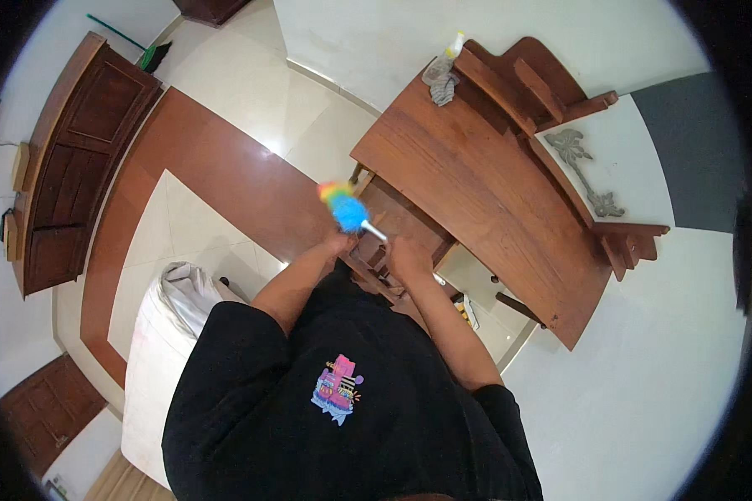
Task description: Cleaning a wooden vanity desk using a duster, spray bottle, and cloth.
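Observation:
A feather-style duster [349,211] with a blue, yellow and red head and a white handle shows at the middle of the view, slightly blurred. My right hand [407,258] is closed around the handle. Just below the duster's head is my left hand [343,243], partly hidden by it, close to the near left side of a pulled-out wooden drawer [407,216]; its fingers cannot be made out. The drawer juts from a wooden desk [476,169] towards my body.
A spray bottle [454,47] and a grey cloth [442,86] are at the desk's far left corner, beside a wooden shelf [498,81]. A white-covered piece of furniture [156,351] stands at my left. Further left is a wooden cabinet [75,163]; a green broom [147,56] leans behind it.

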A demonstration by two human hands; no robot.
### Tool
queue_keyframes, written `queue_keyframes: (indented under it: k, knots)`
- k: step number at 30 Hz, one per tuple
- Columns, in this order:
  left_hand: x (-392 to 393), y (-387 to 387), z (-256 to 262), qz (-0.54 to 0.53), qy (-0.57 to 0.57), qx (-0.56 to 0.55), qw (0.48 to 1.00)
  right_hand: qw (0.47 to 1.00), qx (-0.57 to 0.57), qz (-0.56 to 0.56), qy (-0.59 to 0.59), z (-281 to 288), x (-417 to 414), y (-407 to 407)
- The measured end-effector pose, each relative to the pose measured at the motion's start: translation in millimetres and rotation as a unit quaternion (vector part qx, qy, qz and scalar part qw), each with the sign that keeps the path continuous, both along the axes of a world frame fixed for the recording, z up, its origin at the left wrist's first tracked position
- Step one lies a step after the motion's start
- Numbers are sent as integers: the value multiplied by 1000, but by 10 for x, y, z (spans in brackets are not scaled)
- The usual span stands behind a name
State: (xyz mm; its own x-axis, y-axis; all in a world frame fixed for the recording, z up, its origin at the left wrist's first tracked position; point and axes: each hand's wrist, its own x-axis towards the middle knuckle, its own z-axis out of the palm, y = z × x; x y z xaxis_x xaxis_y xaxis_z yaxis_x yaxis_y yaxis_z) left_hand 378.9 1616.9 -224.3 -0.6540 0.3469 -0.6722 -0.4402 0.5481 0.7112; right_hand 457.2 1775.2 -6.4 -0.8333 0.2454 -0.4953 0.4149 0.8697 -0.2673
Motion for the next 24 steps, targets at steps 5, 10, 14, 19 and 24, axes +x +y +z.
queue_keyframes:
  k: [5, 10, 14, 19, 24]
  knots:
    - [126, -94, -75, 49, -52, 16, 997, 999, 31, -16, 24, 179, -404, 40]
    - [130, -67, 185, 33, -97, 98, 990, 999, 45, 1, 6, -142, -344, 44]
    - [131, -170, -125, 9, -47, 14, 999, 998, 50, 31, -3, 119, -442, -49]
    - [108, -641, -904, 81, -26, 37, 996, 998, 30, 30, -42, 7, -526, -204]
    - [-98, -372, 89, 82, -37, -31, 995, 993, 2, 109, -44, -206, -77, -218]
